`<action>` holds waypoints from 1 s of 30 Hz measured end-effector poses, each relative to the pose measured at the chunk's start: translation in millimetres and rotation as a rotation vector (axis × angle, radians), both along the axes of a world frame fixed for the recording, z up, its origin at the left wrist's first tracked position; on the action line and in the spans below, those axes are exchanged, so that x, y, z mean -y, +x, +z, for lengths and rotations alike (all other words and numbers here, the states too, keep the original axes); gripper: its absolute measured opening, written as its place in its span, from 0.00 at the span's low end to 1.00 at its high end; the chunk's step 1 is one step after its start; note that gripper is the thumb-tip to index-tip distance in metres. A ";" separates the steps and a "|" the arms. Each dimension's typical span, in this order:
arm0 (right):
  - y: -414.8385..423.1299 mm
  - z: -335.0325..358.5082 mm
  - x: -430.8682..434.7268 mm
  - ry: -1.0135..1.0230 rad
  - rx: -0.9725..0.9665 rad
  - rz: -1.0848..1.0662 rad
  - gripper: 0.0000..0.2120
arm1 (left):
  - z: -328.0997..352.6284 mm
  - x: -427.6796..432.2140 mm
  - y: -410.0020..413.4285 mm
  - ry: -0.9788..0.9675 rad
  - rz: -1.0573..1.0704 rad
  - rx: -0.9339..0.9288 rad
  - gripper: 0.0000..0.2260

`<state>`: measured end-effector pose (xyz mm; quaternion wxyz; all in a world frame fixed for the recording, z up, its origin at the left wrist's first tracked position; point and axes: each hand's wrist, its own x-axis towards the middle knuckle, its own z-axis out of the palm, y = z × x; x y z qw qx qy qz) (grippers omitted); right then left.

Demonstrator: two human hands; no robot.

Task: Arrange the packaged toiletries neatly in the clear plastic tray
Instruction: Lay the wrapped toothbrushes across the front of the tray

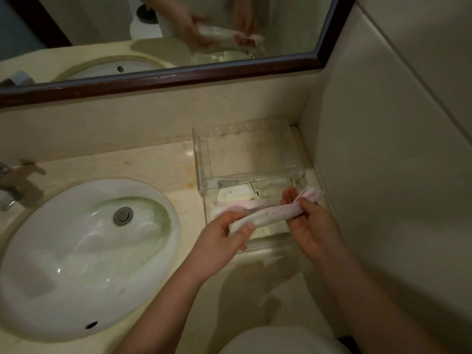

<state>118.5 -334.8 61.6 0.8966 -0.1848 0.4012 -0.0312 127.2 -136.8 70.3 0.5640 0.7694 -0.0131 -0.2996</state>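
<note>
Holding one long wrapped packet over the clear tray, right of the sink.
Left hand fingers pinching the packet's near end; right hand fingers pinching its far end; other packets lying inside the tray.

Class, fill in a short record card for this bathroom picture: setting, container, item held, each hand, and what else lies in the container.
setting: marble counter beside a white sink
container: clear plastic tray, in the corner
item held: long white packet, over the tray's front
left hand: grips the packet's left end
right hand: grips its right end
also in tray: flat packets
</note>
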 end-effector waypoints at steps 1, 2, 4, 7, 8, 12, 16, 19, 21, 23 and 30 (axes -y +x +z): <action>-0.4 -0.8 -1.8 0.034 0.020 -0.009 0.13 | -1.9 -0.2 -1.9 -0.018 -0.019 -0.006 0.06; -1.3 -1.7 -2.5 0.045 0.031 -0.010 0.13 | -3.8 0.1 -3.1 -0.041 0.011 -0.012 0.07; -1.7 -4.6 -0.4 -0.045 0.010 0.030 0.13 | -6.8 -1.5 -2.0 -0.010 0.089 0.068 0.09; -3.7 -8.0 8.7 -0.297 -0.066 0.104 0.11 | -9.3 -6.2 -2.1 0.023 0.122 0.278 0.14; -5.1 -7.2 10.4 -0.349 -0.076 0.124 0.10 | -9.5 -7.7 -2.0 0.028 0.141 0.328 0.17; -11.8 -6.2 11.2 -0.460 -0.041 0.142 0.12 | -9.0 -9.8 -5.1 0.088 0.141 0.553 0.19; -16.5 -4.6 16.4 -0.701 -0.043 0.238 0.17 | -9.7 -10.8 -6.4 0.024 0.199 0.482 0.14; -19.2 -4.6 21.4 -0.706 -0.047 0.283 0.12 | -12.3 -12.3 -4.2 -0.039 0.273 0.341 0.11; -19.5 -6.1 25.8 -0.697 -0.049 0.287 0.11 | -10.5 -11.7 -1.4 -0.091 0.291 0.237 0.09; -20.8 -5.3 31.1 -0.620 0.041 0.298 0.11 | -9.7 -11.0 2.2 -0.059 0.312 0.203 0.02; -16.9 -6.0 42.6 -0.886 0.021 0.462 0.06 | -7.4 -12.0 10.4 0.039 0.366 0.101 0.25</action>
